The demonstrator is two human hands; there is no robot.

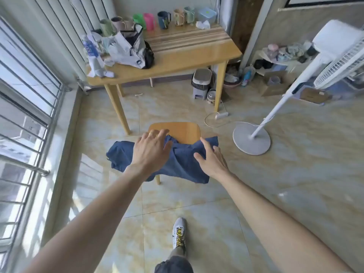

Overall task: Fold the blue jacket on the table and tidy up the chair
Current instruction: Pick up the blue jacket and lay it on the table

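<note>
Nearest the camera, one white sneaker with yellow laces stands on the tiled floor, with both bare forearms reaching forward above it.

Beyond the foot, the blue jacket is draped across the wooden chair, which stands just in front of the surface. The cloth is bunched and creased in the middle, and its ends hang off both sides of the chair; the near edge droops toward the floor past a chair leg.

The left hand lies palm down on the jacket's left half, its fingers spread loosely and reaching to the chair's wood; a ring shows on one. The right hand is also open, fingers extended and slightly apart, resting on or just over the jacket's right half; contact cannot be told for certain. Neither hand pinches the cloth.

Bare floor lies open around the chair on the near and right sides, up to the round base of a white standing fan. The window sill closes in the left.

Farther back, the wooden surface has an open middle and right part; a grey bag sits on its left and cups line its far edge.
</note>
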